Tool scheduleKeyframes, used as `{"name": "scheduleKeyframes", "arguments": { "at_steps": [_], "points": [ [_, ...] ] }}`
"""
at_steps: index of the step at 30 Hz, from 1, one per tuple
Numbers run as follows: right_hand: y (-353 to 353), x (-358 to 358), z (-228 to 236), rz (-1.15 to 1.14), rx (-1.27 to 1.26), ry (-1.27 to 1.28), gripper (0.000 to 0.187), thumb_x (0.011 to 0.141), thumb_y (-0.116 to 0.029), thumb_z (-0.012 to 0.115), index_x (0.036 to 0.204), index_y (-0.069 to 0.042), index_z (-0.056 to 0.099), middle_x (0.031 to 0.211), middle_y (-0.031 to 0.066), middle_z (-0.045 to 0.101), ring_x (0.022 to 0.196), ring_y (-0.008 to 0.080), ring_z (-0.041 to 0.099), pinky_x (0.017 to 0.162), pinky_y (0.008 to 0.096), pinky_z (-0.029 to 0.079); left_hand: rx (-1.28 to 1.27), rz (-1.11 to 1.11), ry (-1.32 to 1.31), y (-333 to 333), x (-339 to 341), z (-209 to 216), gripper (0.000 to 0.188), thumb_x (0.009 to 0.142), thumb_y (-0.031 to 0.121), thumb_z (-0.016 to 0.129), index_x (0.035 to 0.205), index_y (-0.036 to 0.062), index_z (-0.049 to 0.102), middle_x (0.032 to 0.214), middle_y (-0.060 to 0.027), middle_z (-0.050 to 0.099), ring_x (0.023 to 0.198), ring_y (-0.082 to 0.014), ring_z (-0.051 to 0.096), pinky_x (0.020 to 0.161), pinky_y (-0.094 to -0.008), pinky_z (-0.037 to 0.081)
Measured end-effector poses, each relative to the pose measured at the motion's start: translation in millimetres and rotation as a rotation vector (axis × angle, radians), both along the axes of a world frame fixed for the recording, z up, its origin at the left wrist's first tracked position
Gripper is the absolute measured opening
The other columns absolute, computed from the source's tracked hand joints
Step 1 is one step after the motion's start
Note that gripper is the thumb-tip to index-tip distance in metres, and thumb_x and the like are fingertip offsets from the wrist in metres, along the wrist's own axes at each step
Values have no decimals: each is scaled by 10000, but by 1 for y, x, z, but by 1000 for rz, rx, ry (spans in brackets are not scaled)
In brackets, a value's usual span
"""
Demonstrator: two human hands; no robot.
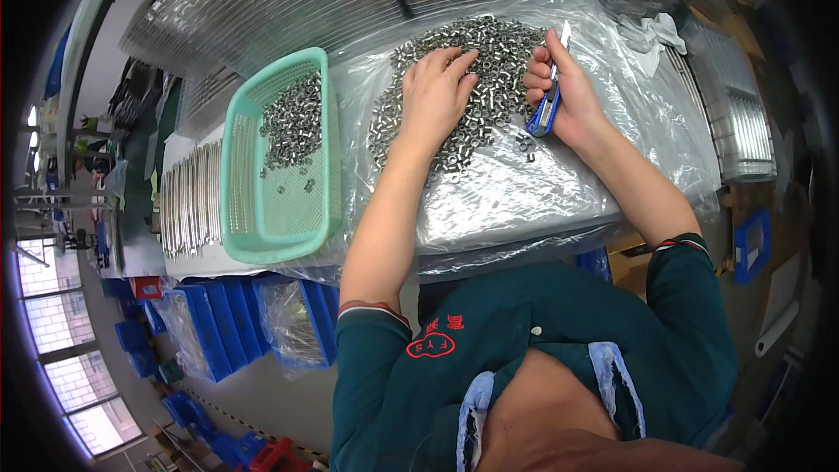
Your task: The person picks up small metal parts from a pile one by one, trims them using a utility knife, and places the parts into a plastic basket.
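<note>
A wide heap of small shiny metal sleeves [502, 92] lies on clear plastic sheeting [507, 201] over the table. My left hand [437, 92] rests on the left part of the heap with its fingers spread, palm down. At the heap's right edge my right hand [564, 92] is closed around a blue utility knife [544, 114]. The knife's blade is out and points away from me. Left of the heap stands a mint-green plastic basket [332, 166] with more of the metal pieces [293, 122] gathered toward its far end.
Stacked clear plastic trays [288, 9] line the back of the table. A white glove [651, 39] lies at the far right, near more clear trays [738, 114]. Metal rods [190, 197] lie left of the basket. Blue bins [218, 323] stand below the table's front edge.
</note>
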State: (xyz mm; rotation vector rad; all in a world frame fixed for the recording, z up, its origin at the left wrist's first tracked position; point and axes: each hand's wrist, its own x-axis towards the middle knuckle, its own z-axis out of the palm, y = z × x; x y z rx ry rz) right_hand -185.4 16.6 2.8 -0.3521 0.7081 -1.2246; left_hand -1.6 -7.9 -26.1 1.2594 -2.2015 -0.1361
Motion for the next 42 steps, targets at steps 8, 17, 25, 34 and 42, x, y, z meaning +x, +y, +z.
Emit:
{"name": "scheduleKeyframes", "arguments": {
  "at_steps": [8,17,25,34,42],
  "points": [
    [-1,0,-1,29,6,5,358,851,-430,520,870,-73,505,604,-57,385,506,25,352,447,169,313,42,15,27,-1,-3,3,199,733,191,646,917,122,612,1018,-63,538,1003,-262,480,849,-382,367],
    [-1,1,-1,52,5,16,355,855,-427,513,899,-75,528,602,-71,379,500,14,341,438,158,300,-55,7,54,-1,-6,1,152,733,172,645,860,98,607,1039,-69,548,1015,-261,478,847,-381,370],
    [4,3,6,304,-5,59,218,873,-286,532,903,-70,522,672,-63,434,473,-17,337,358,119,264,-283,-69,362,6,-13,23,143,731,125,645,850,77,580,937,-50,585,918,-236,530,802,-350,377],
    [7,5,4,382,3,32,128,860,-214,557,837,-99,506,704,-48,486,469,-22,373,342,113,270,-330,-146,421,17,-18,28,208,699,100,665,887,66,583,898,-53,585,876,-239,539,751,-344,412],
    [7,4,1,392,-33,95,137,847,-219,578,826,-103,508,697,-49,484,472,-23,381,346,115,272,-283,-160,376,17,-15,27,147,708,108,659,846,71,626,895,-48,585,855,-227,536,747,-334,420]
  ]
}}
